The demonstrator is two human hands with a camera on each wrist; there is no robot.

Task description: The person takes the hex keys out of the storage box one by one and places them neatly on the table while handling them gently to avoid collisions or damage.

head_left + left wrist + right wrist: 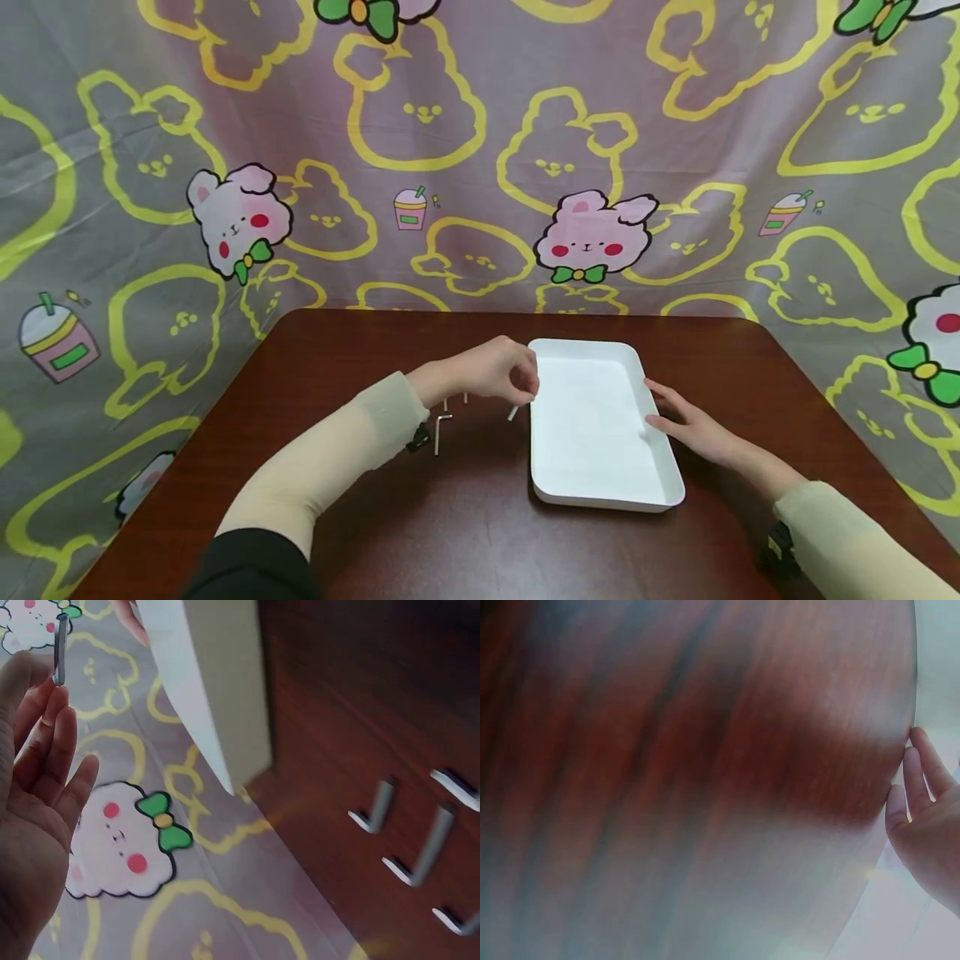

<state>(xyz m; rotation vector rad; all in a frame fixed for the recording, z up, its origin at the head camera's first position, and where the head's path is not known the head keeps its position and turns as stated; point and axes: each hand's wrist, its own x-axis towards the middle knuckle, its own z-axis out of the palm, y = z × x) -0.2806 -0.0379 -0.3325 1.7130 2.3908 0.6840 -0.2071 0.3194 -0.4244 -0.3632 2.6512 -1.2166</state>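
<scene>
My left hand [495, 371] is above the table beside the tray's left rim. Between thumb and fingertips it pinches a small silver hex key [61, 652], whose end shows below the fingers in the head view. A white rectangular tray [592, 442] lies on the table, its long side running away from me. At its right wall is my right hand [693, 429], fingertips touching the edge with the fingers fairly straight. Several more hex keys lie left of the tray, one of them a bent hex key [437, 435] near my left wrist; the left forearm partly hides this group.
The dark brown wooden table [480, 542] has a glossy top. Behind and around it hangs a patterned curtain [480, 192] with cartoon rabbits, reaching the table's far edge.
</scene>
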